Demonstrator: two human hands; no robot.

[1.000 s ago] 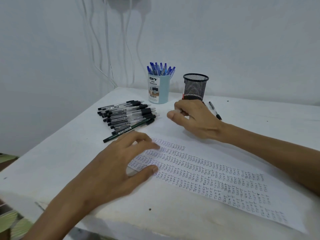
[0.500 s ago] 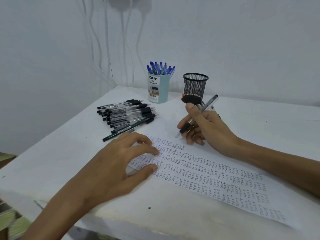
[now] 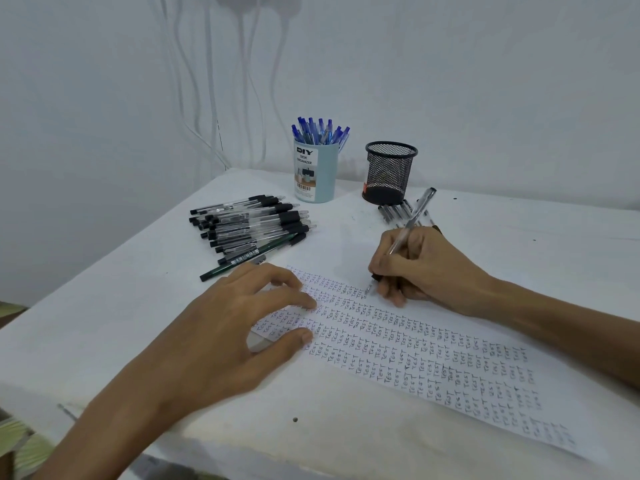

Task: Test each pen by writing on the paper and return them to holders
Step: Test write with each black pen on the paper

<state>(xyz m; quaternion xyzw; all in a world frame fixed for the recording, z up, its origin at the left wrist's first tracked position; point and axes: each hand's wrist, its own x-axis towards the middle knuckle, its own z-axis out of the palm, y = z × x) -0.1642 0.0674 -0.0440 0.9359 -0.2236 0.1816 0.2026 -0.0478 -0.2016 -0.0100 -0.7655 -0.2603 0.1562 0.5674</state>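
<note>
Since half a second ago the right hand (image 3: 426, 268) has come down from above the sheet, and the clear-barrelled pen with a black grip (image 3: 412, 220) it carries now has its tip touching the long white paper covered in rows of "TEST" (image 3: 450, 358), at the end of the top row. That, I judge, puts this pen at the writing step, with its return to a holder yet to come.

From the head camera, the right hand pinches the pen low on its barrel, fingers curled around it, heel resting on the sheet. The left hand (image 3: 221, 327) lies spread, fingertips and thumb pressing the paper's near end flat on the white table (image 3: 104, 306).

The pale blue cylindrical desk organiser (image 3: 315, 174) stands full of blue pens (image 3: 320, 131). The black wire-mesh cup (image 3: 390, 174) shows no pen above its rim (a few clear pens (image 3: 394, 211) lie on the table just beside it). A heap of black-capped clear pens (image 3: 252, 226) lies left of the paper.
</note>
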